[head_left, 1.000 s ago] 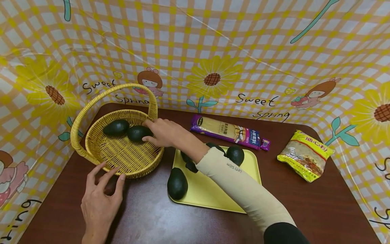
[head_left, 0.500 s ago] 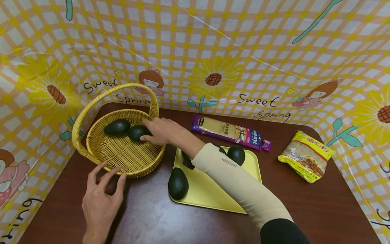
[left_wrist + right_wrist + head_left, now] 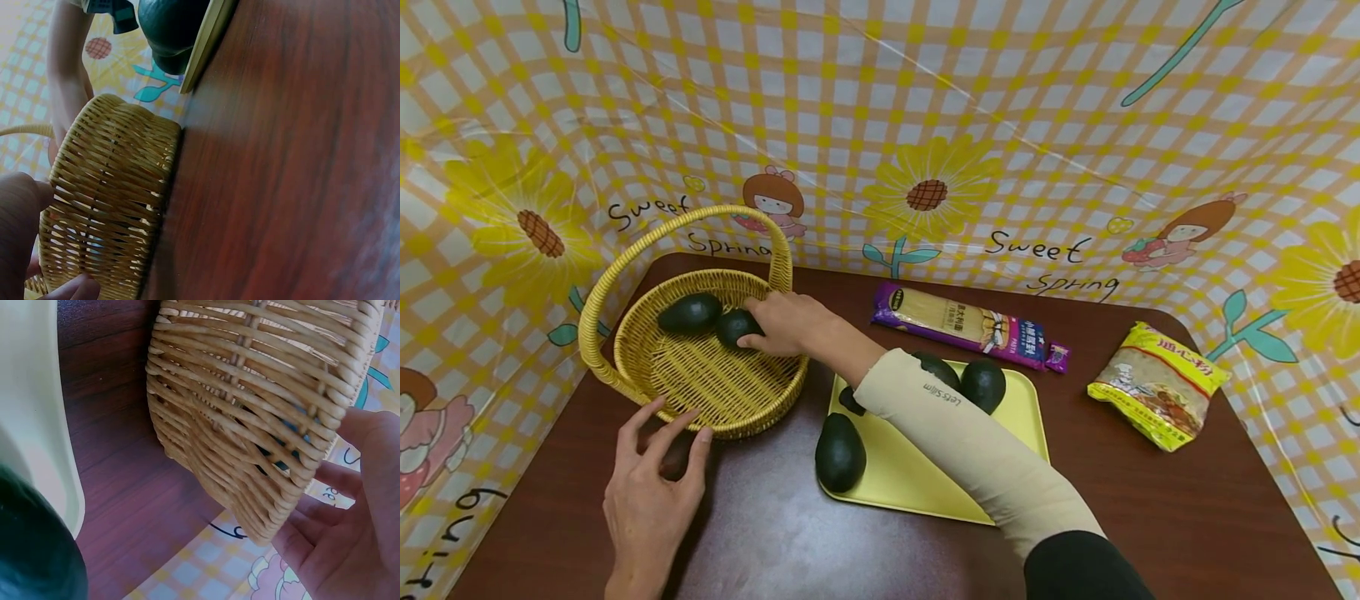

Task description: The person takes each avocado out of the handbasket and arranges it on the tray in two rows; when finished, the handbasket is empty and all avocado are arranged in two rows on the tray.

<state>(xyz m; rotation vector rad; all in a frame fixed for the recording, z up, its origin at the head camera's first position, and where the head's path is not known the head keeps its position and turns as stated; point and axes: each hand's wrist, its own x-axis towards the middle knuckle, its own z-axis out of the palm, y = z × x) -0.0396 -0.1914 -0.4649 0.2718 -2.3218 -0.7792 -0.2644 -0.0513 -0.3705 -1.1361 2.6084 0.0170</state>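
Observation:
At the left stands a yellow wicker basket (image 3: 767, 408) with a tall arched handle. Two dark green avocados lie in it, one farther left (image 3: 690, 314) and one to its right (image 3: 736, 327). My right hand (image 3: 786, 321) reaches over the rim and holds the right-hand avocado, thumb on the near side and fingers beyond; its right end is hidden. In the right wrist view, the basket wall (image 3: 250, 419) mostly hides what my fingers do. My left hand (image 3: 655, 492) rests at the basket's near rim, fingers spread; its tips touch the basket wall (image 3: 112, 194) in the left wrist view.
A yellow tray (image 3: 925, 492) stands right of the basket. On it are an avocado at the near left (image 3: 841, 452), others partly behind my sleeve (image 3: 955, 442), and a small dark object (image 3: 852, 402). Behind lie a pasta pack (image 3: 958, 321) and, farther right, a yellow noodle bag (image 3: 1157, 385).
My right hand has shifted slightly left over the right-hand avocado, and its forearm has moved left, uncovering more avocados on the tray. My left hand stays at the basket rim.

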